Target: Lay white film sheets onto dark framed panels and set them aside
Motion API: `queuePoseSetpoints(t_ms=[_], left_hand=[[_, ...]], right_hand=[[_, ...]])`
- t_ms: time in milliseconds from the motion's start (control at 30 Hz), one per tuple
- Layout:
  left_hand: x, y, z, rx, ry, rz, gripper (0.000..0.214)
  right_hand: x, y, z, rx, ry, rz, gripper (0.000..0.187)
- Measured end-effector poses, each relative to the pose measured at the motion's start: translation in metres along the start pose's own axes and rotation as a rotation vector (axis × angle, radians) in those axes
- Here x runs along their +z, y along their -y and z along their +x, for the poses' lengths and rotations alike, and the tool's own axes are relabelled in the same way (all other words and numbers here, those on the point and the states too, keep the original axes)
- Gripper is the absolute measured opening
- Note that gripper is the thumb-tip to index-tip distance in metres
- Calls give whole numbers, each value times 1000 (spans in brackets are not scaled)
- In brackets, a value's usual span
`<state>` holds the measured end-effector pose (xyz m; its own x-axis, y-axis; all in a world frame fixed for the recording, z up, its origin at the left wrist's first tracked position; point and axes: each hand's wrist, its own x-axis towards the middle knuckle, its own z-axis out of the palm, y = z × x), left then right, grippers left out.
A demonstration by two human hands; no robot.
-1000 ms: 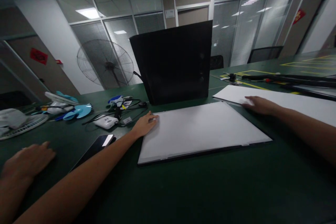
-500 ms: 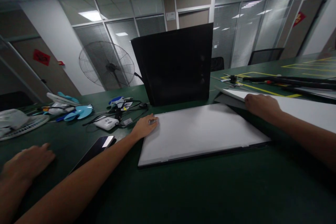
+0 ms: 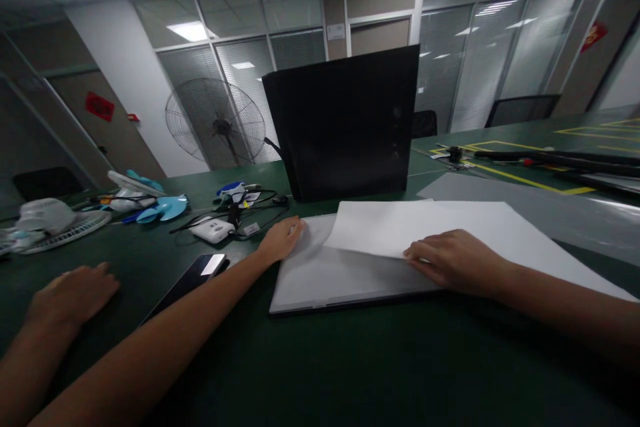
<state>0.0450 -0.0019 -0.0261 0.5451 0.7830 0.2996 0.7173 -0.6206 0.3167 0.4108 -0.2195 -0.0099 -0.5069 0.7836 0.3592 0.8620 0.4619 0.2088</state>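
Smooth white sheet [image 3: 500, 223] overlapping flat, dark-edged panel [image 3: 320, 283]
Right hand [image 3: 453, 261]: fingers pinch sheet edge. Left hand [image 3: 278, 240]: at panel corner; finger grip cannot be determined.

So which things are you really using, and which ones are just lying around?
Being used:
white sheet, held by the right hand
white panel, partly under the sheet, left hand at its far left corner

Just lying around, it seems:
dark phone-like device
white box among cables
light blue blades

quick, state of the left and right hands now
Left hand: touching the white panel; grip cannot be told.
Right hand: closed, holding the white sheet.
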Motion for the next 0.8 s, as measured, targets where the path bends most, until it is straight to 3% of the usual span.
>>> queuePoseSetpoints(t_ms=[133, 267, 367, 467, 567, 667, 800], left_hand=[[1, 1, 0, -23, -16, -25, 61], [1, 2, 0, -35, 10, 4, 60], [2, 3, 1, -25, 21, 34, 61], [3, 5, 3, -11, 20, 40, 59], [3, 8, 4, 27, 17, 36, 53], [3, 11, 4, 44, 30, 38, 56], [2, 12, 4, 57, 67, 25, 58]], right_hand=[[4, 13, 0, -160, 16, 109, 31], [-1, 20, 2, -146, 15, 266, 33], [-5, 22, 2, -145, 86, 389, 38], [-3, 12, 3, -114, 112, 450, 45], [3, -21, 4, 130, 12, 321, 44], [9, -77, -4, 434, -47, 153, 50], [17, -158, -37, 696, 5, 49, 55]])
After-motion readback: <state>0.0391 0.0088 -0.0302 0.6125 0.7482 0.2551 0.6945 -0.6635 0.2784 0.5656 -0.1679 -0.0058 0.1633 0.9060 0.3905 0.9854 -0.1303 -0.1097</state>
